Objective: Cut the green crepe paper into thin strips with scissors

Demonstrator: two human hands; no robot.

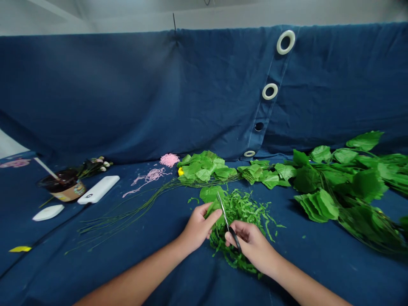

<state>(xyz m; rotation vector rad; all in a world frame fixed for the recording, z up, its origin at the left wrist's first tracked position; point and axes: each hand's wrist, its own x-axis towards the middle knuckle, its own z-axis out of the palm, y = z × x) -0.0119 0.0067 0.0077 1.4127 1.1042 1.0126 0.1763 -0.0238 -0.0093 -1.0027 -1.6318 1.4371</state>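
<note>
My left hand (200, 223) pinches a green leaf (214, 208) between thumb and fingers. In my right hand (250, 242) are black-handled scissors (225, 212), their blades pointing up and to the left along the right edge of that leaf. Beneath and beside both hands lies a heap of shredded green strips (247, 208) on the blue cloth. Another whole green leaf (210, 193) shows just above my left hand's fingertips.
Behind the heap lie stacked green leaves (204, 165) with long thin stems (149, 199). Leafy vines (353, 182) spread at right. Pink strands (169, 160), a white power bank (98, 190), a cup with a straw (68, 187) and a white oval piece (48, 212) are at left.
</note>
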